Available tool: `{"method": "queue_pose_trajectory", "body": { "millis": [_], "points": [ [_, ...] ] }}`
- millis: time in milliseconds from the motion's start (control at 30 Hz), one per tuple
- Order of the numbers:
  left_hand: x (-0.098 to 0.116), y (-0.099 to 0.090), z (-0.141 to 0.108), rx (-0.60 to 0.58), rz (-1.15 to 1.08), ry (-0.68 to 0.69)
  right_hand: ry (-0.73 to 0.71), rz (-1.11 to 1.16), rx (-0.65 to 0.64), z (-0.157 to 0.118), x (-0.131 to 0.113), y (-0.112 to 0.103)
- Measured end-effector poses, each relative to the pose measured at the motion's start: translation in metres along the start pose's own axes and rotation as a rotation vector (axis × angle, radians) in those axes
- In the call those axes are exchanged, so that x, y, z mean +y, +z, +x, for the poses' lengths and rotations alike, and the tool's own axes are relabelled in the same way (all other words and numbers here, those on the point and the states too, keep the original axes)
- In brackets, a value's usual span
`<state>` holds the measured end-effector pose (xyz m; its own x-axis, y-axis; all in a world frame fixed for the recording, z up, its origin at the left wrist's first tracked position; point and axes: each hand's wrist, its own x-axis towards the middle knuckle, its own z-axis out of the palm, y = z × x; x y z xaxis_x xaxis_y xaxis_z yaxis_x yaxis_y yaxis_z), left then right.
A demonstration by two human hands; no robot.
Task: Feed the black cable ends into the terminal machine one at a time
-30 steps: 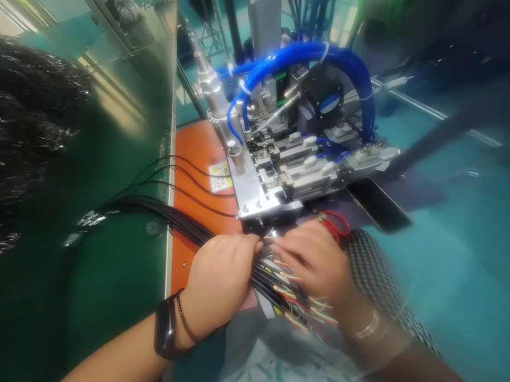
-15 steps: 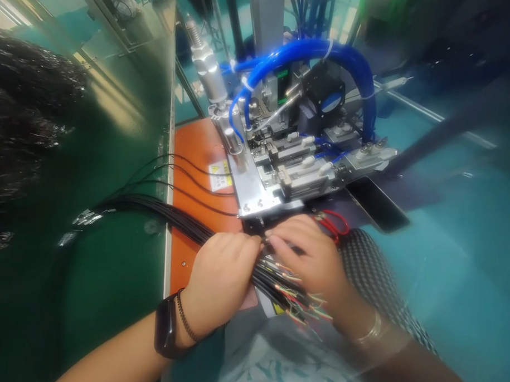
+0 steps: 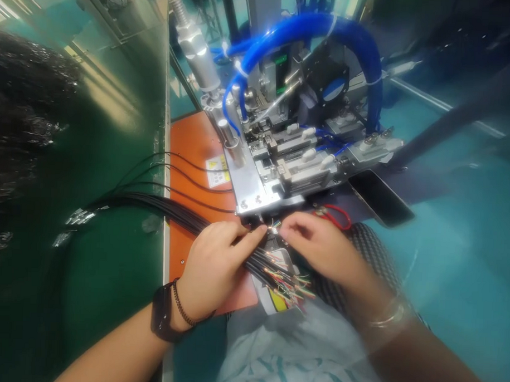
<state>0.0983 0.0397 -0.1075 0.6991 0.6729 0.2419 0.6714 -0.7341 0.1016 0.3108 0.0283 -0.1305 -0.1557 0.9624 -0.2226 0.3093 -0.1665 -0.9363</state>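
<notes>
Orange mat (image 3: 198, 144): left hand (image 3: 212, 267) gripping wire bundle (image 3: 171, 207); right hand (image 3: 315, 249) half-closed at tips, grip unclear.

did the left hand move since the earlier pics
Yes, the left hand on the black wire bundle has shifted forward: its fingers now sit nearer the front edge of the machine's steel base plate.

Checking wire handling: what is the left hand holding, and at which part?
The left hand holds the black cable bundle on its sheathed part, just behind the coloured wire ends.
</notes>
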Motion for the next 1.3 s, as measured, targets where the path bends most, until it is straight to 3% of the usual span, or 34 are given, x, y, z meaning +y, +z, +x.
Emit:
{"method": "queue_pose_trajectory", "body": {
  "millis": [300,667,867,1300],
  "points": [
    [0.003,0.002,0.002,-0.054,0.073,0.055,0.042,0.116,0.002,0.007,0.013,0.004],
    [0.005,0.001,0.005,-0.074,0.098,0.091,0.033,0.084,0.088,0.008,0.015,0.014],
    [0.008,0.000,0.004,-0.122,0.135,0.088,0.038,0.176,0.103,0.007,0.013,0.012],
    [0.014,-0.001,0.006,-0.166,0.193,0.057,0.016,0.103,0.115,0.006,0.011,0.013]
  ]
}}
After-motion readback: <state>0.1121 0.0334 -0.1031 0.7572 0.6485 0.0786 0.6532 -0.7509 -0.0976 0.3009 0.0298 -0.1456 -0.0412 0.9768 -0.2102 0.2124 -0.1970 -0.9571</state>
